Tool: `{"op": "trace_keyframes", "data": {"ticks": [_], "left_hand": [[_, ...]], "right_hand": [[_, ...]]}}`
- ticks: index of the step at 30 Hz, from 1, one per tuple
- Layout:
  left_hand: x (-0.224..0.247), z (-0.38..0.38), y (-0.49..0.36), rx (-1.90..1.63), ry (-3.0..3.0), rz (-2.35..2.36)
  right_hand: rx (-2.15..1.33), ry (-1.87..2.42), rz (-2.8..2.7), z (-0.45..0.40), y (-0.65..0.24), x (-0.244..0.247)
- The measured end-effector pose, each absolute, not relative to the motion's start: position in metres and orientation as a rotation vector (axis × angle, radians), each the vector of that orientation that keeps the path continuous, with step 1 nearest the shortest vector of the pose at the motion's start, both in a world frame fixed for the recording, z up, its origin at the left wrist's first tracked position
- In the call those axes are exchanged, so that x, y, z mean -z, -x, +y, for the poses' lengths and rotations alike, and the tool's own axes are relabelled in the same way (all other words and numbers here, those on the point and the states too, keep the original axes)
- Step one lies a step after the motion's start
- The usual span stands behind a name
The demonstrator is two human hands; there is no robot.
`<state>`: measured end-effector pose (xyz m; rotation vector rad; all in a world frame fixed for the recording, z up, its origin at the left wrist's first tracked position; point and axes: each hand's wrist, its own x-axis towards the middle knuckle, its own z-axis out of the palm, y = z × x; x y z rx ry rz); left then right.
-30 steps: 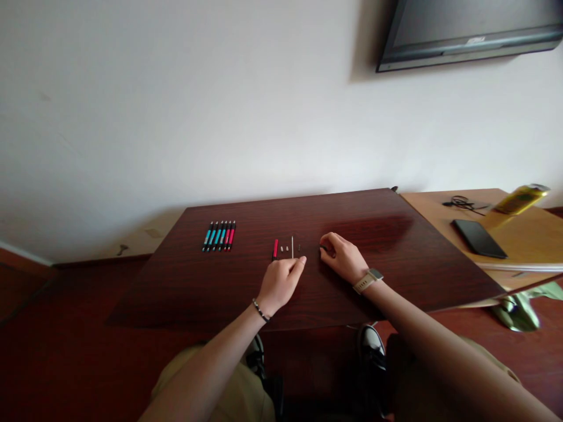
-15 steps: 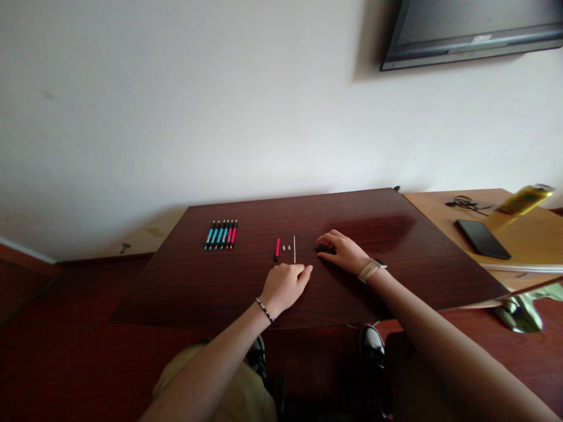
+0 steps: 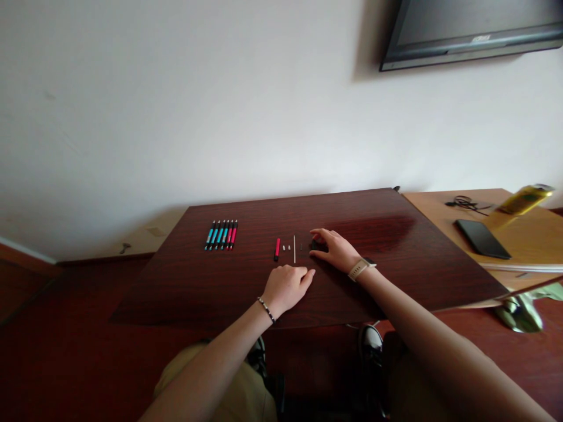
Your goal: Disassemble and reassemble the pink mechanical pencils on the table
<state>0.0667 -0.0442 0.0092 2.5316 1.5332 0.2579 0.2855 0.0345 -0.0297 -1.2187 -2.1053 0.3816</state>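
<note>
On the dark brown table [image 3: 246, 293], my left hand [image 3: 288, 287] rests with fingers curled in and thumb lying to the right; no object shows in it. Just beyond it are a red and black pen barrel [image 3: 277, 249], two small whitish pieces [image 3: 286, 248], a thin white ink refill [image 3: 294, 249] and a tiny dark piece, perhaps a spring [image 3: 301, 247]. Right of these, my right hand [image 3: 334, 249] hovers low or touches the tabletop, thumb and curved fingers apart. Between them is a dark patch; whether it is shadow or a small black part I cannot tell.
Several blue and red pens [image 3: 221, 235] lie in a neat row to the left. A lighter side table [image 3: 523, 234] at right bears a black phone [image 3: 481, 239], a coiled cable [image 3: 467, 203] and a yellow can [image 3: 525, 200]. A screen [image 3: 479, 35] hangs above.
My right hand has shifted slightly left, closer to the small pieces, its thumb and fingers a little wider apart. My left hand has barely moved.
</note>
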Motion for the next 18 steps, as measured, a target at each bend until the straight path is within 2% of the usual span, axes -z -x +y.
{"op": "trace_keyframes", "data": {"ticks": [18], "left_hand": [[-0.007,-0.045,-0.068,-0.226,-2.584,1.554]], "right_hand": [[-0.293,1.197,-2.147,0.036,-0.270,0.036]]}}
